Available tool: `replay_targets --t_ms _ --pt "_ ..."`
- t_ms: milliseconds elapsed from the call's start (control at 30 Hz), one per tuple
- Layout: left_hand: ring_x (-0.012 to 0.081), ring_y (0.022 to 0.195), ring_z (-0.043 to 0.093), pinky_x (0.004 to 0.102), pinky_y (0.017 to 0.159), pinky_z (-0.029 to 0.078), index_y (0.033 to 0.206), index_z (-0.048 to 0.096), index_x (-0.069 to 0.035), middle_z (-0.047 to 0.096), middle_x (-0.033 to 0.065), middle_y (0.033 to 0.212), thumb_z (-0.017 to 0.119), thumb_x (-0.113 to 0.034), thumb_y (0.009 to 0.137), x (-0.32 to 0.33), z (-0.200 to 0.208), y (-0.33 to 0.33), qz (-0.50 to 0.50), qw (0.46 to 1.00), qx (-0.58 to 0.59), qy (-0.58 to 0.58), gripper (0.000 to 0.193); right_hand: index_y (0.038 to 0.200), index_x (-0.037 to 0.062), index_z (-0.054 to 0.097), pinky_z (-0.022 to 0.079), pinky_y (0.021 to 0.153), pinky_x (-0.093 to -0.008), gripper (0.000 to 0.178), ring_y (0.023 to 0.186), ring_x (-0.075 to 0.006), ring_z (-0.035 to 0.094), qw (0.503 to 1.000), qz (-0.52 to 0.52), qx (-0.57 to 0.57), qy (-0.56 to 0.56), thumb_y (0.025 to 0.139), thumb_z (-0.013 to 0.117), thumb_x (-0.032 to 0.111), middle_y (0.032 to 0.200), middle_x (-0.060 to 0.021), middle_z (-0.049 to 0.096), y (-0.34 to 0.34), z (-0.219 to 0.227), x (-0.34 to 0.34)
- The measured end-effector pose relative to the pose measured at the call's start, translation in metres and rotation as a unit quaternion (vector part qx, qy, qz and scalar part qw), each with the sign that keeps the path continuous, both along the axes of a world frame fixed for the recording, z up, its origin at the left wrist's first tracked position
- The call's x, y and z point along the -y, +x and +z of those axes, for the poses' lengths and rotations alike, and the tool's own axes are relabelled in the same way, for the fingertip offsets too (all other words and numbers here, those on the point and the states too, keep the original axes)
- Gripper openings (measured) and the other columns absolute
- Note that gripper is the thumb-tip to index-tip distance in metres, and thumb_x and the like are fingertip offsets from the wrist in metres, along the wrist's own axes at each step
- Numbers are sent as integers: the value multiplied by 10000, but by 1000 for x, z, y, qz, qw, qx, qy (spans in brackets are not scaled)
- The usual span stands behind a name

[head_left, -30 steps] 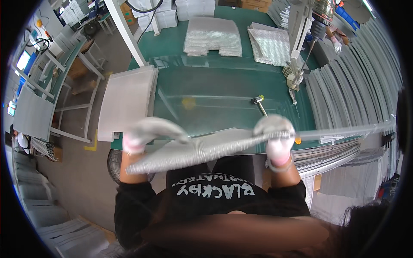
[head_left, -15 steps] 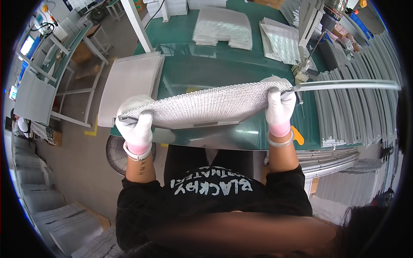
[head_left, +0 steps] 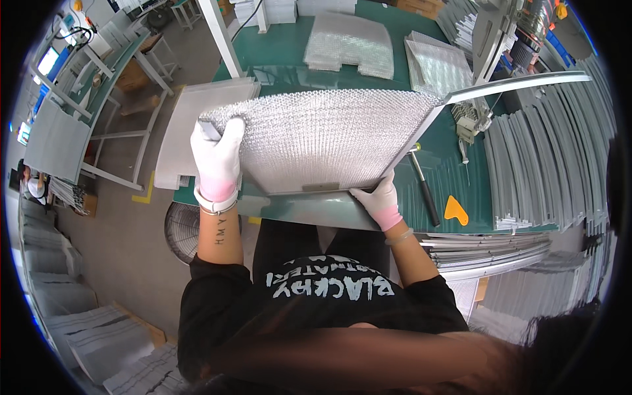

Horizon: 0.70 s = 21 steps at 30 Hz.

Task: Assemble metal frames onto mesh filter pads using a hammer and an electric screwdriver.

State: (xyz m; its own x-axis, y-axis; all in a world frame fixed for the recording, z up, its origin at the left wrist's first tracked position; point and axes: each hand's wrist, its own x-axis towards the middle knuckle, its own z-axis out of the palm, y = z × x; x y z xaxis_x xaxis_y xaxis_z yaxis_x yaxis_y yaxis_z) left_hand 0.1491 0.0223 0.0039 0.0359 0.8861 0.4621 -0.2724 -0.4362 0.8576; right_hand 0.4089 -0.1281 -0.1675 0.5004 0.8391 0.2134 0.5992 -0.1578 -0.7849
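Observation:
A silvery metal mesh panel (head_left: pixel 329 138) is held tilted up over the front of the green table (head_left: pixel 454 181). My left hand (head_left: pixel 218 155), in a white glove with a pink cuff, grips its left edge, thumb on the near face. My right hand (head_left: pixel 380 201), gloved alike, is closed at the lower right corner, thumb along the bottom edge; some fingers are hidden. A thin metal frame strip (head_left: pixel 416 135) runs up the panel's right side. From the upper right corner, another length of strip (head_left: pixel 520 85) sticks out to the right.
A hammer (head_left: pixel 426 189) and an orange flat scraper-like piece (head_left: pixel 455 210) lie right of the panel. Mesh sheets (head_left: pixel 349 46) lie at the back, pale panels (head_left: pixel 191 128) at left. A machine head (head_left: pixel 471 118) and stacked metal strips (head_left: pixel 546 164) stand at right.
My right hand has moved from the upper right corner down to the lower right corner. The panel has tipped up, showing more of its face, and the protruding strip's far end has risen.

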Motion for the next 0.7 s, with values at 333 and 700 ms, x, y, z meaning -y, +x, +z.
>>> replay_targets --t_ms 333,700 --pt "70 836 572 225 774 465 1023 602 15 634 18 951 656 -30 884 -13 -1 6 -36 999 15 -12 155 1414 -46 160 530 824 -411 1196 948 -387 645 995 -82 62 7 557 904 332 1088 -237 616 -15 1 -8" --pt "63 789 553 222 732 461 977 608 5 626 9 899 674 -26 855 -19 -13 -8 -18 999 -26 -4 142 1072 -32 602 504 692 -299 241 748 -145 619 949 210 -151 181 845 624 47 808 -52 647 43 132 -14"
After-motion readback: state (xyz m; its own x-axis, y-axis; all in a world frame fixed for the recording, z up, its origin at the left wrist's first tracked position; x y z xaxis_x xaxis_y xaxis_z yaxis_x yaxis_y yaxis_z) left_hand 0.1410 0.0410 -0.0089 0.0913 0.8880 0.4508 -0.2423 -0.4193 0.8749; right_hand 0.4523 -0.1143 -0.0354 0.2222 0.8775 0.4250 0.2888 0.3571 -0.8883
